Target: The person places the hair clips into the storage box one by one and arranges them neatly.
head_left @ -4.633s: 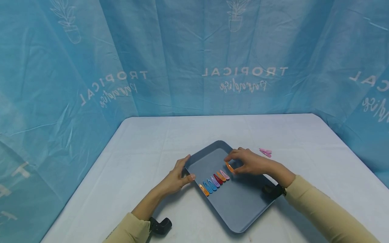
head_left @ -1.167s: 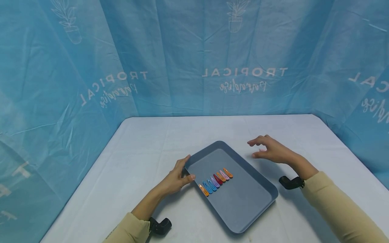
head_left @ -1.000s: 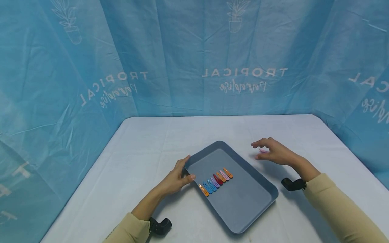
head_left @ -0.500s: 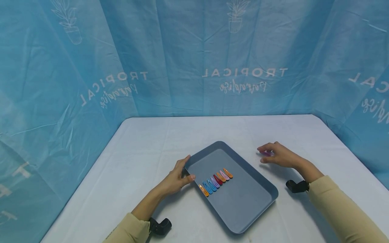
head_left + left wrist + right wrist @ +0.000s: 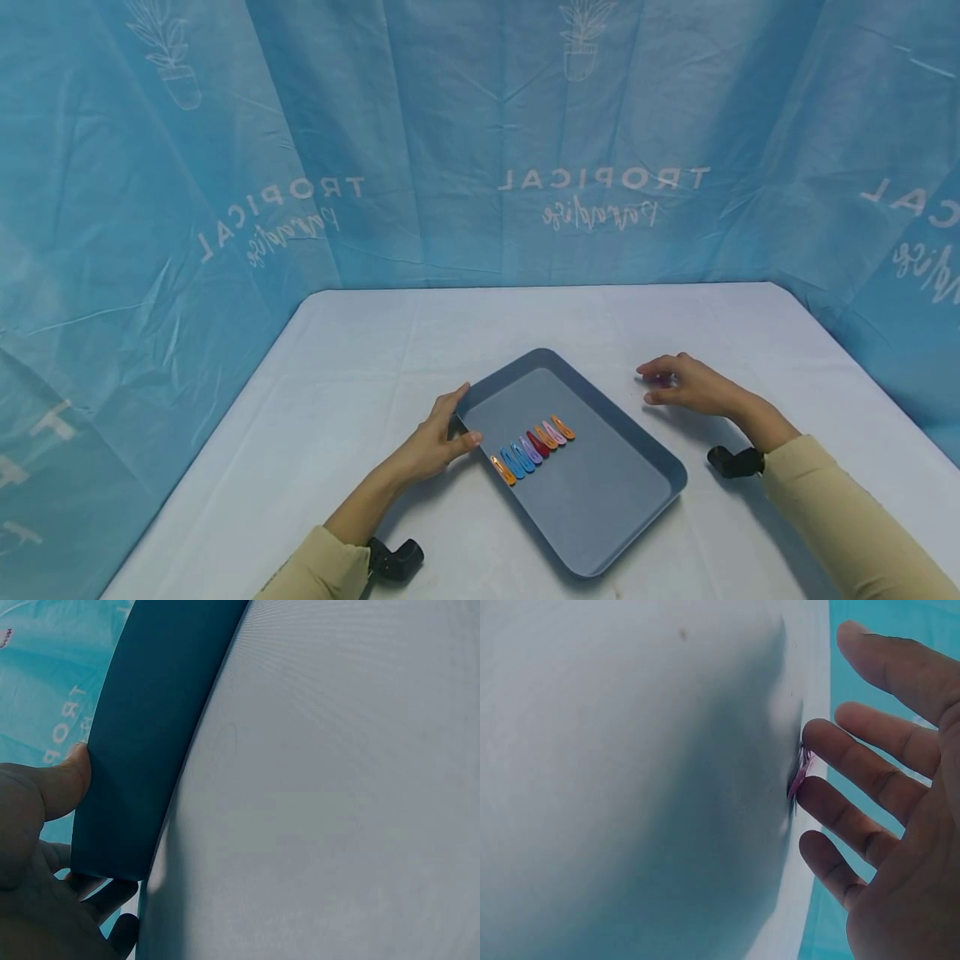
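Observation:
A grey-blue tray [image 5: 600,517] lies at an angle on the white table. Several snap hair clips [image 5: 531,451] form a slanting row in it, in orange, blue, lilac, red and pink. My left hand [image 5: 427,442] grips the tray's left corner; the left wrist view has the thumb [image 5: 71,780] against the wall. Right of the tray, my right hand [image 5: 696,388] reaches down to the table with thumb and fingers apart. Under its fingertips lie pinkish hair clips [image 5: 800,774], mostly hidden in the head view; two fingers touch or nearly touch them.
White cloth covers the table [image 5: 420,333]. Blue printed curtains [image 5: 465,167] enclose it at the back and both sides. Black wrist cameras [image 5: 397,560] sit on both wrists, the right one low beside the tray's right edge.
My right hand set an orange hair clip at the row's upper end, left the tray, and moved right and down onto the pinkish clips. The left hand and the tray stayed put.

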### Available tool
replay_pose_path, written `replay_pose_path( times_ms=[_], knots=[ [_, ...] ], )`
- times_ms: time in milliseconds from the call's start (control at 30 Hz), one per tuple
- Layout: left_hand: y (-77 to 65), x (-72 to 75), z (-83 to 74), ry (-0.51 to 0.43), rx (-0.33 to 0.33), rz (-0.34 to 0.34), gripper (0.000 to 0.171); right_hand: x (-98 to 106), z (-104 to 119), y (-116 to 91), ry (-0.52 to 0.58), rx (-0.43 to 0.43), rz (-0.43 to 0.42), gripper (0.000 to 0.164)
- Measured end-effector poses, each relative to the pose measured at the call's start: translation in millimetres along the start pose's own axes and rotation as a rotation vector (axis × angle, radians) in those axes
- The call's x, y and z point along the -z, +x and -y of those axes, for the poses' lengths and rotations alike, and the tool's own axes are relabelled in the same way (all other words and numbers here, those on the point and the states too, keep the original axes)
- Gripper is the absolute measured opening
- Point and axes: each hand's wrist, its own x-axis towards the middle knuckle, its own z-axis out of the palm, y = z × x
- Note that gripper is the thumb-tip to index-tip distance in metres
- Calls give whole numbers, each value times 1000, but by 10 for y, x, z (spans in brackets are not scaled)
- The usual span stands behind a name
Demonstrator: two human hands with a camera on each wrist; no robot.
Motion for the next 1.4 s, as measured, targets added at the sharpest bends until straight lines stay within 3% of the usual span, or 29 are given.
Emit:
replay_pose_path(
  times_ms=[467, 967, 1400],
  knots=[
    [-20, 9, -23, -13, 5, 3, 79, 46, -85, -71, 13, 5, -69, 51],
    [-18, 4, -24, -4, 9, -4, 78, 112, -202, -93, 2, -50, -103, 51],
    [-11, 0, -9, 3, 7, -4, 78, 48, -188, -154, 47, -49, -90, 55]
  ],
)
